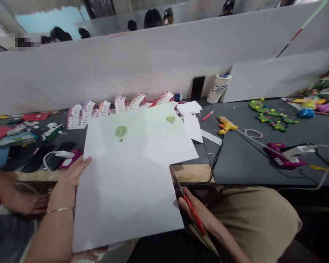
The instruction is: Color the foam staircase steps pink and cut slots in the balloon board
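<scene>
A large white sheet [126, 182] with two green hot-air balloon pictures spreads out in front of me, jutting past the table edge. Its right side has a step where the upper part sticks out further. My left hand [78, 168] grips the sheet's left edge, thumb on top and the other fingers hidden beneath. In my right hand [192, 206] is a pair of red-handled scissors [193, 212], its blades pointing up at the inner corner of that step. How far the blades are apart is hard to see.
Folded red-and-white paper pieces [120, 104] line the back. White offcuts [192, 126], a yellow glue gun [226, 125], a paper cup [218, 88], a phone [197, 87] and a purple power strip [283, 155] lie rightward. Another person's hand [24, 199] is at left.
</scene>
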Motion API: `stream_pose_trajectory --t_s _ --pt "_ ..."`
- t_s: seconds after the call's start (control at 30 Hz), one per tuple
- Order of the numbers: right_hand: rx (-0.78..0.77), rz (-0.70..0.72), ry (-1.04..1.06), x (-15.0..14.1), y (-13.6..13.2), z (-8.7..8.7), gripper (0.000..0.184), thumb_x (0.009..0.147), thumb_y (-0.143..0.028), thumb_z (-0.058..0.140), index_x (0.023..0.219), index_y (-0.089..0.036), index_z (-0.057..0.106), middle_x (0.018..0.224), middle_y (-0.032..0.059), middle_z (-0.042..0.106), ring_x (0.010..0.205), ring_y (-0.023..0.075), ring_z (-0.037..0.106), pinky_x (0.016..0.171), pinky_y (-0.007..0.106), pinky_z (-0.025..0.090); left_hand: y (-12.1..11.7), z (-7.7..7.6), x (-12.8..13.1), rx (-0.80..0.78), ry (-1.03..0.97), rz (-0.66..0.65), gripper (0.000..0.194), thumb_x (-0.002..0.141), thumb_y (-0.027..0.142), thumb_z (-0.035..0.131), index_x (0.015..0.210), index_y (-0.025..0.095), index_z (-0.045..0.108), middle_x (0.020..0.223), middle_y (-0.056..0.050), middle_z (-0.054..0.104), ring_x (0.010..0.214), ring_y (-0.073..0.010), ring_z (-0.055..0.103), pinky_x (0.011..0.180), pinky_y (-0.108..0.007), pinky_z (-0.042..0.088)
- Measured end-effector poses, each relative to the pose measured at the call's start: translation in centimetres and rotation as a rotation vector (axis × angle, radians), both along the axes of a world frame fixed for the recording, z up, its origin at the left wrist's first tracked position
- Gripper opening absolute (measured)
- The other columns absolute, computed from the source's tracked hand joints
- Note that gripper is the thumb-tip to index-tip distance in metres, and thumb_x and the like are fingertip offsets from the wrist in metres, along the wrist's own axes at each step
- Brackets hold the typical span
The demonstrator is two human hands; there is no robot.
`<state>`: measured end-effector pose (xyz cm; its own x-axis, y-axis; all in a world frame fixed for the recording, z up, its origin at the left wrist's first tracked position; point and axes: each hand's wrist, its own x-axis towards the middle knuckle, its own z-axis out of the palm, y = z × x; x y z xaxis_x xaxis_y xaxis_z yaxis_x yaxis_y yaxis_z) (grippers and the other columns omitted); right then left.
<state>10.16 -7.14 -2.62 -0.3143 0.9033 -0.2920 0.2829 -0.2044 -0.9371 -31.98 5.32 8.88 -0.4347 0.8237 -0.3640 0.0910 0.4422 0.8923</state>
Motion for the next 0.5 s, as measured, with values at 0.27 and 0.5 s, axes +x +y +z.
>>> stream_pose_trajectory --t_s 0.27,0.5 --pt "0.008 -0.134 0.1 0.7 -0.4 0.3 0.054 0.091 -0.055 0.051 0.132 -0.021 0.059 0.117 0.0102 0.069 0.117 0.0277 0.06 0.105 0.041 0.046 -0.8 -0.8 1.7 0.08 -0.092 -0.007 0.074 0.03 0.036 0.095 0.094 0.018 0.063 0.074 -0.002 0.077 0.066 -0.0246 0.074 0.057 -0.03 0.061" --pt "0.033 -0.111 0.154 1.3 -0.4 0.9 0.055 0.094 -0.052 0.049 0.141 -0.024 0.052 0.135 0.0092 0.061 0.127 0.0259 0.054 0.114 0.043 0.038 -0.2 -0.7 3.2 0.104 -0.139 -0.028 0.077 0.026 0.045 0.096 0.09 0.018 0.062 0.066 0.0 0.075 0.058 -0.0214 0.071 0.047 -0.023 0.055"
